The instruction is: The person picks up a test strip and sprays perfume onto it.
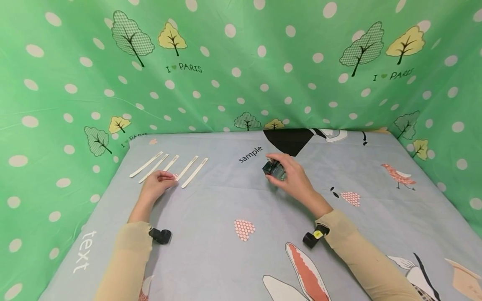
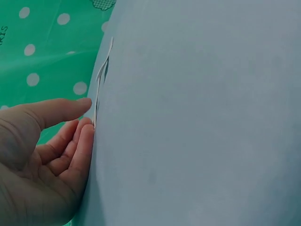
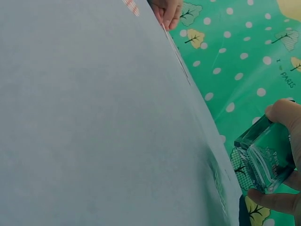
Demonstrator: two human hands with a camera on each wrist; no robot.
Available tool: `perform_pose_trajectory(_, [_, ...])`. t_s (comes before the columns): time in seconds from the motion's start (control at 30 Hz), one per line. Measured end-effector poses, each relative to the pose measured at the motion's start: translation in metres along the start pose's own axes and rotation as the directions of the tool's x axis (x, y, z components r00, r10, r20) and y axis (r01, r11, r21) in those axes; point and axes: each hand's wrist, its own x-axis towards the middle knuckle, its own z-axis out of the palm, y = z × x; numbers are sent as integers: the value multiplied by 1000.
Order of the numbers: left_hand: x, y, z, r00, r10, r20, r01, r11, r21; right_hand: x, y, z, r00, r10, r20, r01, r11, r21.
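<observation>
Several white paper strips (image 1: 171, 166) lie side by side on the grey-blue sheet at the back left. My left hand (image 1: 160, 183) rests on the sheet with its fingertips (image 2: 87, 129) touching the near end of one strip (image 2: 100, 82); fingers look relaxed. My right hand (image 1: 290, 175) grips a small clear square glass bottle (image 1: 274, 169) near the printed word "sample", thumb and fingers round the bottle (image 3: 263, 157), which stands just off the sheet or on it; I cannot tell which.
The table is covered by a grey-blue printed sheet (image 1: 233, 200). A green polka-dot curtain (image 1: 233, 62) with trees walls in the back and both sides. Black wrist cameras (image 1: 161, 235) sit on both forearms.
</observation>
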Motion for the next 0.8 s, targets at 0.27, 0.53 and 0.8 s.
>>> perform_pose_trajectory(0.27, [1,2,4,1000,12,-3,-12,998,57,-1,-1,-1,1000,15,7,-15,1000,6])
perform_pose_trajectory(0.53, [0,8,5,999,14,-37,-9,990,142,-2,0,-1,1000,6,2,-6,1000,5])
perform_pose_trajectory(0.8, [-1,16,5,999,-27,-39,33,986,162,-3,1,-2,1000,15,8,-15,1000,2])
